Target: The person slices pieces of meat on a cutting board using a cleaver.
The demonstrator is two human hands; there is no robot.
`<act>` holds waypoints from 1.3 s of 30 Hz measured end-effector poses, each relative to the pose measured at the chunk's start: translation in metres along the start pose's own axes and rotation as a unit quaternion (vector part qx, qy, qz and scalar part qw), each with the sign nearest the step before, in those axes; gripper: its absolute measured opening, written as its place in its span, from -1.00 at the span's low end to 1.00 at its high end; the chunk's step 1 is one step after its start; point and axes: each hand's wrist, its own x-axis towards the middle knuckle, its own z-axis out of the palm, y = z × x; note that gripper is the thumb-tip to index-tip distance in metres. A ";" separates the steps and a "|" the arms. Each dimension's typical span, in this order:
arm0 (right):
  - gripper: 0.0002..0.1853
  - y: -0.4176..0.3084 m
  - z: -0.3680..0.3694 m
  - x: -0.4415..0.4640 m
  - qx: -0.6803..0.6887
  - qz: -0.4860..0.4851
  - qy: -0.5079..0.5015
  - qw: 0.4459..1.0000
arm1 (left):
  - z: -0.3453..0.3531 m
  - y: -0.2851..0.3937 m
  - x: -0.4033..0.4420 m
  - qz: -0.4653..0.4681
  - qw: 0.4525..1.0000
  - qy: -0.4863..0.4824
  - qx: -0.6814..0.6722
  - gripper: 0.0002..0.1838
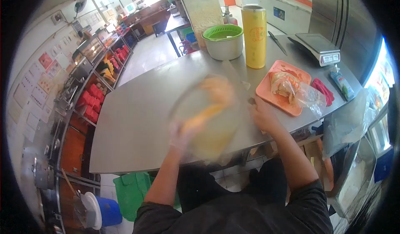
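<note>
My left hand (181, 134), in what looks like a thin clear glove, is smeared by motion. It is at the left side of a blurred round see-through shape (210, 138), perhaps a bowl or a bag. An orange-yellow streak (206, 115) runs from the hand toward an orange blur at its top; its kind cannot be made out. My right hand (265, 115) is closed over the steel table, beside the tray, with a small dark bit showing at its fingertips. An orange tray (266, 93) carries orange-stained food in a clear plastic bag (285, 86).
On the steel table (133, 109) stand a white pot with a green strainer (223, 40), a tall yellow container (255, 38), a knife (277, 43), a scale (318, 48), a red cloth (323, 91) and a packet (341, 83). Below are a green crate (132, 192) and blue bucket (108, 211).
</note>
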 end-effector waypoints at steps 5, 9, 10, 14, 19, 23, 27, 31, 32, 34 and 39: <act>-0.55 0.010 0.031 0.103 -0.113 -0.086 0.025 0.990 | 0.012 -0.073 0.012 0.053 0.995 0.063 0.059 -0.77; -0.53 0.004 0.034 0.149 -0.092 0.006 -0.040 0.995 | 0.018 -0.138 0.034 0.083 0.981 0.139 0.105 -0.79; -0.52 0.007 0.036 0.157 -0.075 0.052 -0.072 0.993 | 0.016 -0.141 0.038 0.051 0.990 0.126 0.028 -0.81; -0.54 0.032 0.038 0.156 -0.154 -0.035 -0.113 0.981 | -0.008 -0.105 0.030 0.001 0.998 0.054 0.012 -0.85; -0.59 0.003 0.002 0.064 -0.166 -0.054 -0.111 0.978 | -0.053 -0.107 0.028 0.020 0.995 -0.068 0.077 -0.87; -0.61 0.002 -0.040 -0.018 -0.119 -0.048 -0.035 0.991 | -0.049 -0.087 0.010 0.013 0.993 -0.117 0.015 -0.84; -0.60 0.010 -0.073 -0.077 -0.022 0.072 0.063 0.995 | -0.034 -0.066 -0.013 0.015 0.990 -0.135 -0.043 -0.79; -0.67 0.027 -0.098 -0.118 -0.009 0.083 0.109 0.990 | 0.000 -0.065 -0.018 -0.032 0.982 -0.188 0.005 -0.75; -0.70 0.026 -0.097 -0.123 -0.025 0.080 0.124 0.989 | 0.006 -0.052 -0.017 -0.044 0.980 -0.194 0.021 -0.74; -0.71 0.019 -0.095 -0.129 -0.003 0.076 0.109 0.991 | 0.008 -0.008 -0.017 -0.047 0.983 -0.166 0.067 -0.70; -0.72 0.001 -0.080 -0.135 0.060 0.074 0.087 0.992 | -0.003 0.065 0.002 0.113 0.971 -0.194 0.076 -0.63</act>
